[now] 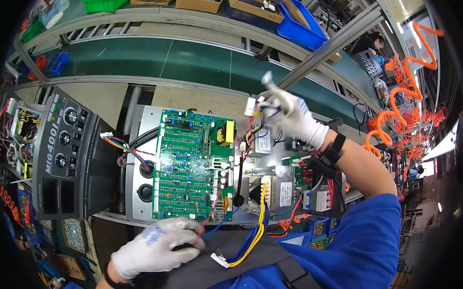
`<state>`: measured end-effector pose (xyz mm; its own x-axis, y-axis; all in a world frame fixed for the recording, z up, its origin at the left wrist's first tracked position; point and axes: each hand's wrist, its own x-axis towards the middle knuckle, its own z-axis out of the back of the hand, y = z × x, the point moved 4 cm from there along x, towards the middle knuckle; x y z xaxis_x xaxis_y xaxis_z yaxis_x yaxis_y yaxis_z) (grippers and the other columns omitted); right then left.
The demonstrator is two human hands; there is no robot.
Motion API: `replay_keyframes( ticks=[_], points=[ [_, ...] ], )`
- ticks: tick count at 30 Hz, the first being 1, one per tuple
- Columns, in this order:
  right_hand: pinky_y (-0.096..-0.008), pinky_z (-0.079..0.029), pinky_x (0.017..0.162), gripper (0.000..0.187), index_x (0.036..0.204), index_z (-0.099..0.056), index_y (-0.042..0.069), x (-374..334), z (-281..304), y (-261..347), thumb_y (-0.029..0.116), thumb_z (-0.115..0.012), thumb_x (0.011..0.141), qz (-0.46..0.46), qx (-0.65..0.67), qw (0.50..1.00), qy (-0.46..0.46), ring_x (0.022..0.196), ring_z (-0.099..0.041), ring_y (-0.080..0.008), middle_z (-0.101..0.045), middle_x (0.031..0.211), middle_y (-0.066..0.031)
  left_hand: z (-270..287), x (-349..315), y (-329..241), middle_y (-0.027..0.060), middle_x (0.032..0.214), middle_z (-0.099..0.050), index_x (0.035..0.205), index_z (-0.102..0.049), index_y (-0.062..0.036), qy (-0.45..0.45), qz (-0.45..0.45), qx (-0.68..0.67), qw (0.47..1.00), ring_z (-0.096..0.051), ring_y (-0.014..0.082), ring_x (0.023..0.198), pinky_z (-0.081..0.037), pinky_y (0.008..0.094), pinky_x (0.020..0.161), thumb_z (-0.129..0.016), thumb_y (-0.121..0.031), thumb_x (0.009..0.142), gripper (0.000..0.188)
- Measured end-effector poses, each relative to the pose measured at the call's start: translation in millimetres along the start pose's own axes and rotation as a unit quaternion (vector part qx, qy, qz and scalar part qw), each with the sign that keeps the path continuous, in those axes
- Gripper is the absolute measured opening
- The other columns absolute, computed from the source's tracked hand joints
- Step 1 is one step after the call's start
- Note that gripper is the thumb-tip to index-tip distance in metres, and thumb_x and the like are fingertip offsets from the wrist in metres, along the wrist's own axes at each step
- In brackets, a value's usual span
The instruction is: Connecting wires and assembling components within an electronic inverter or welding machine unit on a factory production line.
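My gloved left hand (159, 246) is curled at the near edge of a metal chassis (142, 211), its fingers closed around a thin red wire (208, 217). That wire runs up to a green circuit board (182, 158) lying on the chassis. Over the board's far right side, my gloved right hand (296, 116) grips a bundle of wires (267, 109) with white connectors (250, 106). A yellow-and-blue wire harness (262, 222) hangs from a transformer (255, 194) toward me, ending in a white connector (220, 260). Left of the board stands a multicoloured wire bundle (124, 147).
A dark control panel with knobs (63, 154) stands left. Beyond the chassis runs a green conveyor (198, 62), with a green bin (106, 0) and a blue bin (302, 30) on a shelf above. Orange coiled hoses (396, 99) hang right; another person (370, 45) is farther back.
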<state>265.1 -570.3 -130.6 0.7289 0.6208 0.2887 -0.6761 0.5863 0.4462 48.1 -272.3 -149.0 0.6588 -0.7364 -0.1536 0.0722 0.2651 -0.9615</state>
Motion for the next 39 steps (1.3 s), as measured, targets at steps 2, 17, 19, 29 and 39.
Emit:
replay_keyframes(
  ticks=[2,17,19,29,39],
  points=[
    [-0.0366,-0.054,0.076,0.029,0.108,-0.061,0.003,2,-4,-39,0.023,-0.072,0.089,-0.257,0.052,0.962,0.070,0.084,-0.067,-0.0266,-0.068,0.091,-0.0135,18,-16,15,0.0148,0.116,-0.068,0.101,-0.075,-0.0036,-0.026,0.052,-0.001,0.998,-0.066,0.0288,0.107,-0.052,0.0372,0.092,-0.075,-0.014,0.085,0.019],
    [-0.0406,-0.052,0.087,0.067,0.105,-0.076,0.007,10,-16,-166,0.067,-0.066,0.078,-0.419,-0.102,0.729,0.531,0.093,-0.069,-0.0287,-0.075,0.098,-0.0130,-7,-182,69,0.0050,0.089,-0.072,0.104,-0.070,0.0004,-0.191,0.479,-0.218,0.829,-0.064,0.0149,0.075,-0.050,0.0312,0.067,-0.067,-0.023,0.097,0.025],
    [-0.0432,-0.056,0.075,0.059,0.095,-0.078,0.006,51,57,-163,0.059,-0.077,0.069,-0.340,-0.299,0.799,0.395,0.078,-0.069,-0.0323,-0.074,0.084,-0.0154,20,-181,48,0.0052,0.097,-0.074,0.111,-0.070,-0.0005,-0.191,0.501,-0.124,0.835,-0.067,0.0170,0.085,-0.054,0.0326,0.077,-0.065,-0.025,0.099,0.028],
    [-0.0322,-0.055,0.066,0.024,0.103,-0.071,-0.002,44,34,109,0.018,-0.067,0.090,0.076,0.272,0.789,0.545,0.077,-0.069,-0.0200,-0.070,0.083,-0.0107,50,56,-44,0.0186,0.117,-0.066,0.113,-0.065,0.0003,-0.219,-0.122,0.338,0.907,-0.062,0.0360,0.113,-0.048,0.0443,0.099,-0.070,-0.019,0.083,0.037],
    [-0.0445,-0.054,0.083,0.053,0.102,-0.073,-0.001,36,-49,-1,0.048,-0.059,0.090,-0.253,-0.151,0.896,0.332,0.094,-0.068,-0.0428,-0.071,0.095,-0.0268,-14,114,-35,0.0174,0.087,-0.066,0.094,-0.063,-0.0080,-0.001,-0.184,0.339,0.923,-0.065,0.0376,0.084,-0.052,0.0475,0.075,-0.066,-0.015,0.081,0.015]
  ],
)
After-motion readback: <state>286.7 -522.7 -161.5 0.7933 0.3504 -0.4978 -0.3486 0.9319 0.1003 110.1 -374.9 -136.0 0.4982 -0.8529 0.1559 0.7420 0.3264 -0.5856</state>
